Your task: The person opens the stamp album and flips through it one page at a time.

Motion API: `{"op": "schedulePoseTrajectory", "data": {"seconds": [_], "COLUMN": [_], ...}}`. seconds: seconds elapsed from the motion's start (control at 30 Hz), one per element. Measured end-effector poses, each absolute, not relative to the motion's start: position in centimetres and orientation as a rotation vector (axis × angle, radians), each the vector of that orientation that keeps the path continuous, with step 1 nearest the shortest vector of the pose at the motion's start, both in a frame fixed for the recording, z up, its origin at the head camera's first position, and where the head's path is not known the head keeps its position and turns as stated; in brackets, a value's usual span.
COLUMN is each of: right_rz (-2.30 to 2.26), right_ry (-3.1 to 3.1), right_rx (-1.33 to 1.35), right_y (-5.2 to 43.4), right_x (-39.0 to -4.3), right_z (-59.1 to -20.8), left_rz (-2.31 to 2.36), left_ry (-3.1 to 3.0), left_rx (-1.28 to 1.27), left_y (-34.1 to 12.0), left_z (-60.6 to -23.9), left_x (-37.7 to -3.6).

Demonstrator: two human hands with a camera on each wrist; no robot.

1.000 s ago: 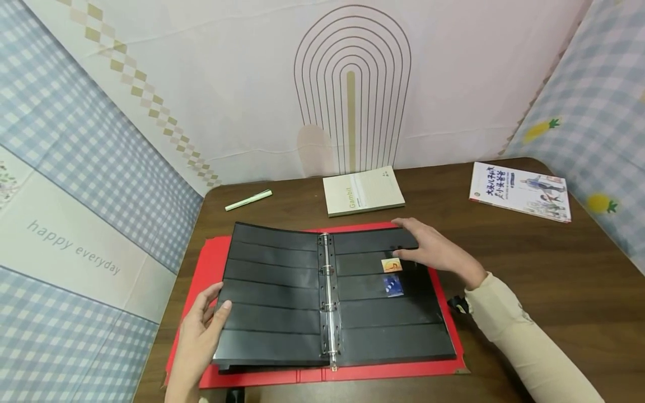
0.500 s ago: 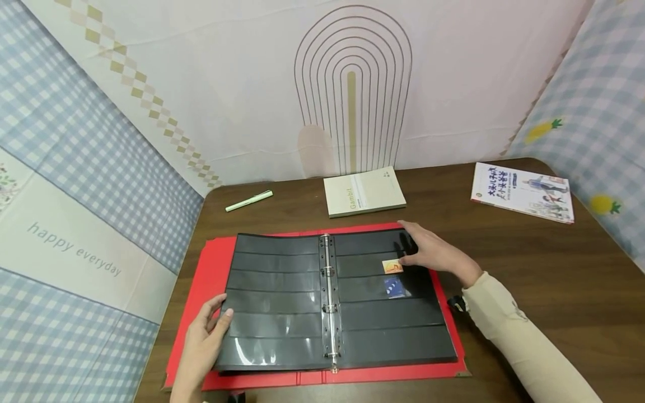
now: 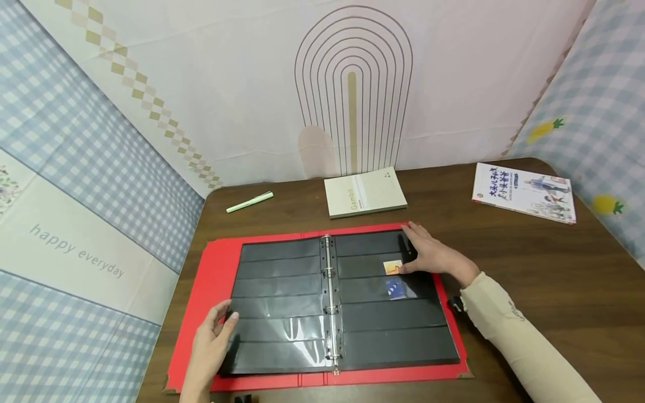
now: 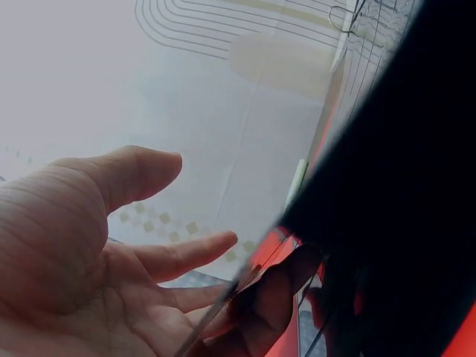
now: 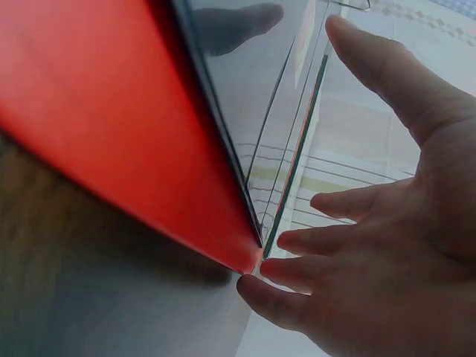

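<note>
Rests loose left grip (image 3: pixel 209 338) at black page (image 3: pixel 279 305), spreads right grip (image 3: pixel 434 257) near orange card (image 3: pixel 391 267); shows "Gambit" on notebook (image 3: pixel 373 196), "happy everyday" on cloth (image 3: pixel 75 263).

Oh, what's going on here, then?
Someone has a red binder open on the table. Their left hand is at the outer edge of the left black page; the right hand is spread near the outer edge of the right page, beside a small orange card. A small blue card sits one row below.
</note>
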State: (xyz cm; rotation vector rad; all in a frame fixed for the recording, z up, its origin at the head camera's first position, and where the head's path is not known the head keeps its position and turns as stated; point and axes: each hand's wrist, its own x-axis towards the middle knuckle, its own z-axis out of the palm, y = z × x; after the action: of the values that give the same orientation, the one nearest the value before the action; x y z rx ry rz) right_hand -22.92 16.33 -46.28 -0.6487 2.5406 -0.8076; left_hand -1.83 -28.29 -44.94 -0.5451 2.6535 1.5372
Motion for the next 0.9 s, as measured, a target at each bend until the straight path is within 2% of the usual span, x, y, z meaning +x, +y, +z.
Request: {"op": "schedulePoseTrajectory", "data": {"seconds": [0.3,0.9], "right_rz": [-0.743,-0.66], "right_ry": [2.552,2.543], "right_rx": [-0.62,-0.584], "right_y": [16.1,15.5], "right_x": [-22.7,-21.6], "right_z": [-46.5,-45.8], "left_rz": [1.534,1.23], "left_ry": [2.72,2.915], "left_rx": [-0.55,-0.49], "left_y": [-28.1,-27.3], "left_z": [-45.4,-45.8], "left_x": [-1.7,-1.5]}}
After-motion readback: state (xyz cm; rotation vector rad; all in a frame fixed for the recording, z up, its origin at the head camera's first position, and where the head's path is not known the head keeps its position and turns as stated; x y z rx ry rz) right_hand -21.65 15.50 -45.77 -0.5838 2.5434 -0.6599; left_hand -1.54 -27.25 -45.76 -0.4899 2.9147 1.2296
